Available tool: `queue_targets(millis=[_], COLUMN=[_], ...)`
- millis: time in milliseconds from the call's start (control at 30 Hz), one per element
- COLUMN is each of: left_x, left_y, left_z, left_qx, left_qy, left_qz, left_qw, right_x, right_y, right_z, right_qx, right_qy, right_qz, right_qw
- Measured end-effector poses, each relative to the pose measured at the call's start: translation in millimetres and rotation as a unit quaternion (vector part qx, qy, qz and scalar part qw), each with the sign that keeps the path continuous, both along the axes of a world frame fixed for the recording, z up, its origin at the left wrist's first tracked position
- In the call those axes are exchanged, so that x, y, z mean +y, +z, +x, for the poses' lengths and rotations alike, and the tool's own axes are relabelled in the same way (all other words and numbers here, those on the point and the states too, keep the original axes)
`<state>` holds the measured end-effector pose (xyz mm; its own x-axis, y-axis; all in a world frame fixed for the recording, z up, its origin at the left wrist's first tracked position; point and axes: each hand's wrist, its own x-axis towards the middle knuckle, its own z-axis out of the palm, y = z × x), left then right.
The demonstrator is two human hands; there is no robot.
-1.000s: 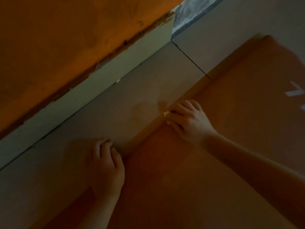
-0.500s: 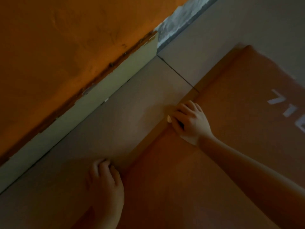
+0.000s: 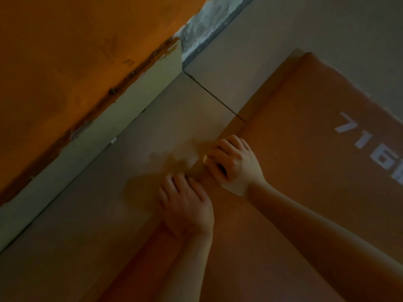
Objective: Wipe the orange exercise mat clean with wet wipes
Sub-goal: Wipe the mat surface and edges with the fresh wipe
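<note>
The picture is dim, with a warm orange cast. It is soft and slightly blurred. Faint shadows lie on the floor [image 3: 91, 225].

The room was pretty dim, with warm yellowish light and nothing bright anywhere. Up and to the left of the left hand [image 3: 185, 205], the wall [image 3: 65, 62] was painted deep orange, with a pale greenish skirting board [image 3: 135, 114] along its foot. The paint line [image 3: 113, 91] where those two met was rough and chipped. Far beyond the right hand [image 3: 235, 164] the skirting stopped at a patch of bare grey plaster [image 3: 205, 25] that looked crumbly. The floor [image 3: 76, 225] was big, plain beige-grey tiles, with one thin dark grout line [image 3: 216, 99] running from the wall's foot toward the right hand. Soft shadows [image 3: 161, 162] sat on the tile just beside both hands.
</note>
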<state>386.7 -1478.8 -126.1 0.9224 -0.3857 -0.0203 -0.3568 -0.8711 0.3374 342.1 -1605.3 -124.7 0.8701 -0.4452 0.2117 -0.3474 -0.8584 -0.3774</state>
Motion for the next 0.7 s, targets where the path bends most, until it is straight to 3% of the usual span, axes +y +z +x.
queue_targets(millis=[300, 700], left_x=[-2, -4], left_y=[4, 6], left_z=[-1, -6], left_qx=[0.013, -0.031], left_qy=[-0.003, 0.017], left_qz=[0.016, 0.004], left_qw=[1.000, 0.999], right_x=[-1, -30], right_y=[0, 5], right_z=[-1, -2], right_qx=[-0.018, -0.003], right_qy=[0.006, 0.133], right_qz=[0.014, 0.038], right_qw=[1.000, 0.990])
